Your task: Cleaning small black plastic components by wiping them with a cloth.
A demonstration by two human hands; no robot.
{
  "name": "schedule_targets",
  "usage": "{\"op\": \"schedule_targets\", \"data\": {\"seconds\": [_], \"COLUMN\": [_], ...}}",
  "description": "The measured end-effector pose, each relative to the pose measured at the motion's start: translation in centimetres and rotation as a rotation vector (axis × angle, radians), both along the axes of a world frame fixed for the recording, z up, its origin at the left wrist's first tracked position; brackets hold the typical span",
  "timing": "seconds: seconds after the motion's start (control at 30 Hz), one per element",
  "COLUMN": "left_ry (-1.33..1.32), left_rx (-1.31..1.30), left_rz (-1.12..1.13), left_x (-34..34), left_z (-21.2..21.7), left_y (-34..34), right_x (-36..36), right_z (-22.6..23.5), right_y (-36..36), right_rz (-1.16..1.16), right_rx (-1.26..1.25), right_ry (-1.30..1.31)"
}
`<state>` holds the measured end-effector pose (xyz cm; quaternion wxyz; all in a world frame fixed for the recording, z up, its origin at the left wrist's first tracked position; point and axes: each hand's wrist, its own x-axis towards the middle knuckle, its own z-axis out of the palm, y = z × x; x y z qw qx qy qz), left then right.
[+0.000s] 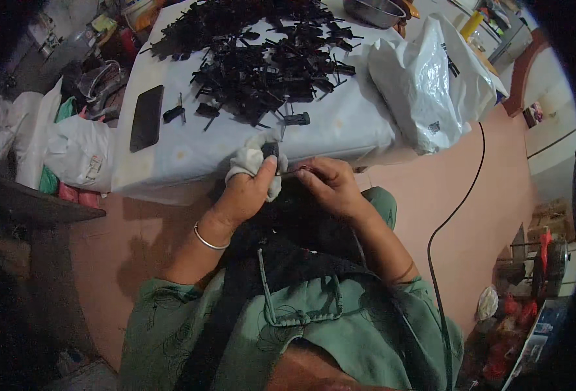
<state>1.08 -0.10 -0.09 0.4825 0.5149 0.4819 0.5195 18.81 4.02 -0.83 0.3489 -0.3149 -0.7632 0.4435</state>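
My left hand (239, 197) grips a white cloth (246, 158) together with a small black plastic part (270, 150), its thumb pressed along the part. Close by on the right, my right hand (335, 188) pinches a thin, dark reddish rod-like thing (290, 172) that points at the cloth; its exact kind is too small to make out. Both hands are just off the near edge of the table, above my lap. Beyond them, a large heap of similar black plastic parts (271, 62) covers the table, and one part (297, 119) lies loose near the edge.
A pale cloth covers the table (340, 124). A dark flat phone-like slab (146, 118) lies on its left, a white plastic bag (415, 85) on its right, a metal bowl (376, 12) at the back. A black cable (454, 218) hangs down the right. White sacks (79, 148) stand at left.
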Motion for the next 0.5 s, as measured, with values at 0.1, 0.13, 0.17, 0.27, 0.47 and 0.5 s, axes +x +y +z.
{"op": "schedule_targets", "data": {"seconds": [0.1, 0.13, 0.17, 0.27, 0.47, 0.5], "left_ry": [0.148, 0.141, 0.142, 0.081, 0.122, 0.094], "left_rx": [0.041, 0.024, 0.023, 0.11, 0.114, 0.108], "left_rz": [-0.026, -0.035, -0.035, -0.048, -0.14, -0.164], "left_x": [0.6, 0.8, 0.6, 0.1, 0.8, 0.8], "left_z": [0.3, 0.5, 0.5, 0.3, 1.3, 1.5], "left_y": [-0.2, -0.3, -0.3, -0.2, -0.9, -0.9], "right_x": [0.1, 0.0, 0.0, 0.3, -0.8, -0.9], "right_z": [0.8, 1.1, 1.2, 1.2, 0.0, 0.4], "right_y": [0.1, 0.1, 0.1, -0.4, -0.5, -0.7], "right_rz": [0.027, 0.079, 0.131, 0.141, -0.042, -0.045], "right_rx": [0.122, 0.084, 0.045, 0.048, -0.189, -0.188], "right_ry": [-0.012, 0.023, 0.058, 0.055, 0.06, 0.059]}}
